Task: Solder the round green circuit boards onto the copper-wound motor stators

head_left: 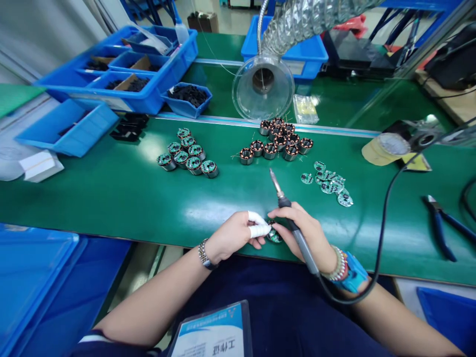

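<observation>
Close to the person, at the near edge of the green table (111,198), the left hand (232,235) and right hand (303,230) pinch a small round green part (274,236) between their fingers. The right hand also grips a soldering iron (293,225), tip pointing up and away. Farther off lie green boards (329,182), coils (277,141), finished pieces (188,156) and blue trays (122,69).

Both hands (273,230) pinch a small stator (274,235), soldering iron (293,223) raised.

A long green workbench (111,198) under bright overhead light; blue bins (122,74) behind it, pale floor (230,17) beyond.
</observation>
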`<state>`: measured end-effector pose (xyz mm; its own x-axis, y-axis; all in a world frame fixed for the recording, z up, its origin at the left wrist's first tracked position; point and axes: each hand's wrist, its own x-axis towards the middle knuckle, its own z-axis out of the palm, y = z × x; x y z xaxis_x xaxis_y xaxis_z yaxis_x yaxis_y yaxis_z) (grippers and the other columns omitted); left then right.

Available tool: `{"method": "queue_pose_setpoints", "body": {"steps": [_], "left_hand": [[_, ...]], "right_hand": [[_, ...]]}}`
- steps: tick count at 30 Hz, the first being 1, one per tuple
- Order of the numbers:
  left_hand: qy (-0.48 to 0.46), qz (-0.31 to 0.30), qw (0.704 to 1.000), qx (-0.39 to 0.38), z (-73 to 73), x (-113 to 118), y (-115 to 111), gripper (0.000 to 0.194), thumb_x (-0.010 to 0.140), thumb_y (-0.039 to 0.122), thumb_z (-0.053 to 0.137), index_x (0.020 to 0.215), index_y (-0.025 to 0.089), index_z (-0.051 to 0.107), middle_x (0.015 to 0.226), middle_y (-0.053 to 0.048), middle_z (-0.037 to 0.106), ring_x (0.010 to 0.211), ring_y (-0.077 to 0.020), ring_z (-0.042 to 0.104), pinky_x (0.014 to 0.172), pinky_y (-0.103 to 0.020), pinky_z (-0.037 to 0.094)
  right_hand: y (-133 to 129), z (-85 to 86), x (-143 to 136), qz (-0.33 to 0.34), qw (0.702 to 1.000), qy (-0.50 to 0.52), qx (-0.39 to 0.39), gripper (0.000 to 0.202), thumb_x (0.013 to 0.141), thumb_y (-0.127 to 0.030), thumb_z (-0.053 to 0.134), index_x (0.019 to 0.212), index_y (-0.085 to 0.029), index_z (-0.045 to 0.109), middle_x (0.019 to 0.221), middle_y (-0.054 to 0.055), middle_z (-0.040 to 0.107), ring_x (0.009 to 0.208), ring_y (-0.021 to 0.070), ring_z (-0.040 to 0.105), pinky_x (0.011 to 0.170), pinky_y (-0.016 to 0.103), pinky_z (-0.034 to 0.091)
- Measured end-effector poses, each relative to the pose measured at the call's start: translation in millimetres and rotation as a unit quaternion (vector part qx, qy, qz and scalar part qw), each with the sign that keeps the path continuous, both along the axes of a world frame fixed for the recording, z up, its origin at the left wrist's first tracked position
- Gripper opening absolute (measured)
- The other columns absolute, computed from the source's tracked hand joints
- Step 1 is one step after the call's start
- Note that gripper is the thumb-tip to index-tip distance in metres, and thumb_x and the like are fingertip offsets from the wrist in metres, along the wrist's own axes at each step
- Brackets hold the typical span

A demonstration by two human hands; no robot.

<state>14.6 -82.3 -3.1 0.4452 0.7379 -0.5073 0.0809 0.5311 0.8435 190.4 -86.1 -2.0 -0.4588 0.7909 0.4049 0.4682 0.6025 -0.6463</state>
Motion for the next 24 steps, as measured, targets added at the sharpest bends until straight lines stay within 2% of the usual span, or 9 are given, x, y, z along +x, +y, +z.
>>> {"method": "queue_pose_setpoints", "body": {"steps": [4,8,16,21,24], "left_hand": [[0.001,0.008,1.0,0.002,2.3,2,1,0.016,0.067,0.027,0.064,0.065,0.012,0.058,0.053,0.001,0.057,0.047,-0.0078,0.053,0.05,-0.021,0.046],[0.01,0.021,1.0,0.005,2.3,3,-1,0.014,0.067,0.025,0.064,0.068,0.012,0.06,0.055,0.001,0.057,0.048,-0.0079,0.053,0.051,-0.021,0.046],[-0.002,0.069,0.997,0.029,1.8,3,-7,0.012,0.07,0.024,0.061,0.071,0.012,0.06,0.06,0.001,0.056,0.053,-0.0083,0.051,0.057,-0.022,0.043],[-0.009,0.079,0.996,0.036,1.6,4,-8,0.014,0.072,0.026,0.059,0.073,0.013,0.058,0.062,0.001,0.054,0.054,-0.0087,0.051,0.057,-0.022,0.043],[0.001,0.064,0.997,0.046,2.3,4,-4,0.014,0.072,0.027,0.059,0.071,0.013,0.055,0.063,0.002,0.053,0.053,-0.0081,0.05,0.055,-0.022,0.043]], "right_hand": [[10,4.5,-6,0.053,0.998,-0.01,0.012,0.019,0.081,-0.01,0.048,0.097,-0.02,0.051,0.084,0.003,0.057,0.079,0.0144,0.05,0.068,0.028,0.046],[11,6.1,-5,0.074,0.997,-0.017,0.005,0.02,0.079,-0.008,0.048,0.095,-0.019,0.049,0.079,0.003,0.056,0.076,0.0147,0.048,0.066,0.028,0.044],[5,1.0,-7,0.016,0.996,0.039,-0.075,0.027,0.077,-0.007,0.05,0.099,-0.021,0.045,0.078,0.0,0.056,0.073,0.0125,0.051,0.07,0.027,0.043],[5,-2.8,-7,0.01,0.995,0.061,-0.085,0.028,0.077,-0.01,0.05,0.102,-0.022,0.043,0.077,0.0,0.058,0.073,0.0132,0.054,0.069,0.027,0.046],[4,-1.8,2,-0.008,0.996,0.056,-0.074,0.025,0.078,-0.014,0.052,0.101,-0.022,0.046,0.082,0.002,0.06,0.081,0.0154,0.057,0.074,0.03,0.047]]}}
